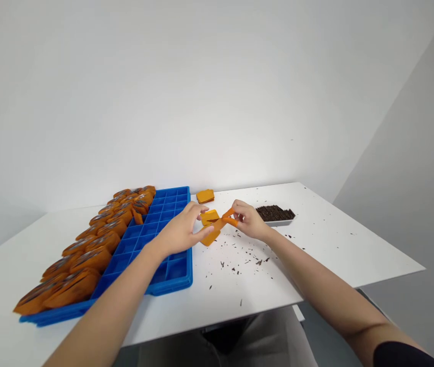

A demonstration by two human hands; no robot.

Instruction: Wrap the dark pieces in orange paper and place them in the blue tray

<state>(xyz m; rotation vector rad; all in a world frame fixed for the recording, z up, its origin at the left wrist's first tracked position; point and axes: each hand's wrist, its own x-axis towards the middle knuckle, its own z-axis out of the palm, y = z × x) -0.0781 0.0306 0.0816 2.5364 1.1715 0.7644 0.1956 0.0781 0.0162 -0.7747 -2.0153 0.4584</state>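
My left hand (182, 230) grips a flat orange plastic piece (211, 235) just above the white table (354, 244), beside the right edge of the blue compartment tray (163, 255). My right hand (248, 219) pinches the piece's upper right end; orange covers show on its fingertips. A second orange piece (209, 216) lies right behind the held one. Whether my right hand also holds a small dark part is hidden.
Many orange assembled parts (87, 255) fill the tray's left columns. A small stack of orange pieces (205, 195) lies behind the tray's far right corner. A white dish of dark slivers (276, 213) stands right of my hands. Dark bits (240, 255) litter the tabletop.
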